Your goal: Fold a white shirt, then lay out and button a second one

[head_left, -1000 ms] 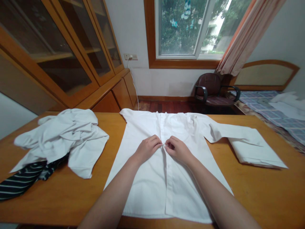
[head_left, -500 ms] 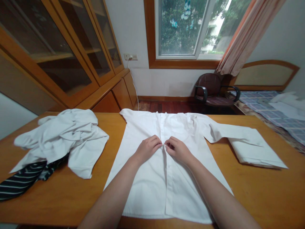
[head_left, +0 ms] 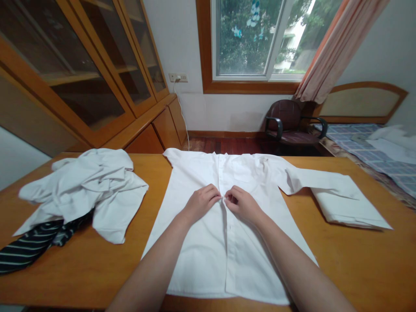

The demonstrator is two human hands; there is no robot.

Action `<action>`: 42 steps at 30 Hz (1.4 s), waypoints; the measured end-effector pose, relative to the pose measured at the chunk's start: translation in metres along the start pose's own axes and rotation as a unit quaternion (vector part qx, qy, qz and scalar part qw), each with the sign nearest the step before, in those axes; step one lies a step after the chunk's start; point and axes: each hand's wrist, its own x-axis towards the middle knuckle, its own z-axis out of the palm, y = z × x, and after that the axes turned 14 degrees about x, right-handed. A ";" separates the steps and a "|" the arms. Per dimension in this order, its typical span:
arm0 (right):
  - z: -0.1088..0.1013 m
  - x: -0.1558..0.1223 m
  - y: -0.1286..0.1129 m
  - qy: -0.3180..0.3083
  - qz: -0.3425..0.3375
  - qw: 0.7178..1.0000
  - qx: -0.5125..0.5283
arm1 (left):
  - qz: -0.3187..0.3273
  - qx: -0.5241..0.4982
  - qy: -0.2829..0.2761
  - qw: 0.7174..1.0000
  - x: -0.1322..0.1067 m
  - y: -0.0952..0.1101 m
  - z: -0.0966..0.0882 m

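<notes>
A white shirt [head_left: 195, 242] lies flat, front up, on the wooden table [head_left: 81, 264], collar toward the far edge. My left hand [head_left: 201, 203] and my right hand [head_left: 242, 203] meet at the shirt's button placket, mid-chest. Both hands have their fingers pinched together on the placket edges, fingertips nearly touching each other. One sleeve [head_left: 312, 178] stretches out to the right. Whatever sits between the fingertips is too small to make out.
A heap of crumpled white clothes [head_left: 84, 186] lies at the left with a dark striped tie [head_left: 29, 247] under it. A folded white garment [head_left: 351, 208] lies at the right. Beyond the table are wooden cabinets [head_left: 97, 73], a chair [head_left: 289, 123], a window and a bed.
</notes>
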 end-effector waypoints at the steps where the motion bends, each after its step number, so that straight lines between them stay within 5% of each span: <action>1: 0.000 0.000 0.001 -0.001 -0.001 1.000 -0.001 | -0.001 0.000 0.001 1.000 0.000 0.000 0.000; 42: -0.002 0.001 -0.002 -0.017 -0.003 1.000 -0.017 | -0.003 0.000 0.004 1.000 0.000 0.001 -0.001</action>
